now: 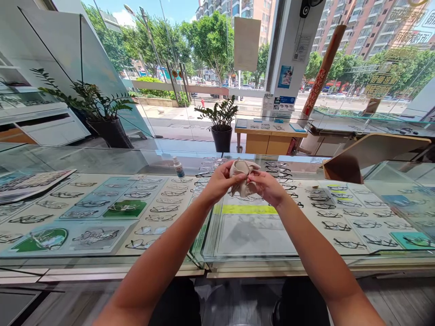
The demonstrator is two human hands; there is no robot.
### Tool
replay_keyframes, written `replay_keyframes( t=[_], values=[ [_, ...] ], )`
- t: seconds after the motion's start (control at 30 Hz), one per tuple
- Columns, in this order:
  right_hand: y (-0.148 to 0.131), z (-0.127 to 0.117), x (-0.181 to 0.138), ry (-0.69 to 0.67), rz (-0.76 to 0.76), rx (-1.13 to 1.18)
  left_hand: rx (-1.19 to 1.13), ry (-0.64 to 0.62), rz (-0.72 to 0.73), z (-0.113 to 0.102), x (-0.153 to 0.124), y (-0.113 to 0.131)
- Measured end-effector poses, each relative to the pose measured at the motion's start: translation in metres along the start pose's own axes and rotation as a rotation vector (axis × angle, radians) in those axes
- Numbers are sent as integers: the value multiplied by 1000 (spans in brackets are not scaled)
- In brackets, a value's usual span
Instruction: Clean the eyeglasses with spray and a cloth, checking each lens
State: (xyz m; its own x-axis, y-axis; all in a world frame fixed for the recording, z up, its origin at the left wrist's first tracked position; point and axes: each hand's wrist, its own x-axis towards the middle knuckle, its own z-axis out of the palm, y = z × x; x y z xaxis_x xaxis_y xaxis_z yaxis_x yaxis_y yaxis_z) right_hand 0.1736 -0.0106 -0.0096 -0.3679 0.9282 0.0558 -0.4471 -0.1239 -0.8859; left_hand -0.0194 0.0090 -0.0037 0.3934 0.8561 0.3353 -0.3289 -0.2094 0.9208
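A pale beige cloth (240, 188) hangs bunched between my two hands, above the glass counter. My left hand (222, 179) is closed on the cloth, its thumb pressing in towards the middle. A thin curved rim of a pair of eyeglasses (243, 164) shows at the top of the cloth; the rest is covered by cloth and fingers. My right hand (267, 183) pinches the eyeglasses beside the left thumb, fingertips close together. To the left of the hands, a small spray bottle (178, 168) stands upright on the glass.
Many eyeglass frames lie in rows inside the glass display counter (258, 235). A brown angled board (374, 154) stands at the right, and a flat printed tray (37, 181) lies at the left. Beyond the counter are a potted plant (222, 136) and a small wooden cabinet (272, 141).
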Motion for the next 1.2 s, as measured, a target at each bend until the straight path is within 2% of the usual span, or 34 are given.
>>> replay_keyframes(
  t=[0.23,0.47,0.53,0.7,0.8,0.9,1.1,1.2],
  values=[
    [10,11,-2,-71,6,3,57,137,40,7,-3,-4],
    [15,20,-5,-82,13,-62,119,309,120,12,-2,-8],
    [14,19,-5,-53,-7,-77,92,268,109,7,1,-8],
    [6,7,-2,38,-64,-72,-54,-40,-37,-8,5,1],
    [5,3,-1,46,-75,-44,-86,-79,-53,-8,3,4],
    [8,6,-1,27,-50,-40,-44,0,-18,-1,2,1],
    [19,19,-3,-54,-30,-93,82,289,106,11,0,-8],
    [16,19,-3,4,-69,-112,9,303,86,10,2,-8]
  ],
)
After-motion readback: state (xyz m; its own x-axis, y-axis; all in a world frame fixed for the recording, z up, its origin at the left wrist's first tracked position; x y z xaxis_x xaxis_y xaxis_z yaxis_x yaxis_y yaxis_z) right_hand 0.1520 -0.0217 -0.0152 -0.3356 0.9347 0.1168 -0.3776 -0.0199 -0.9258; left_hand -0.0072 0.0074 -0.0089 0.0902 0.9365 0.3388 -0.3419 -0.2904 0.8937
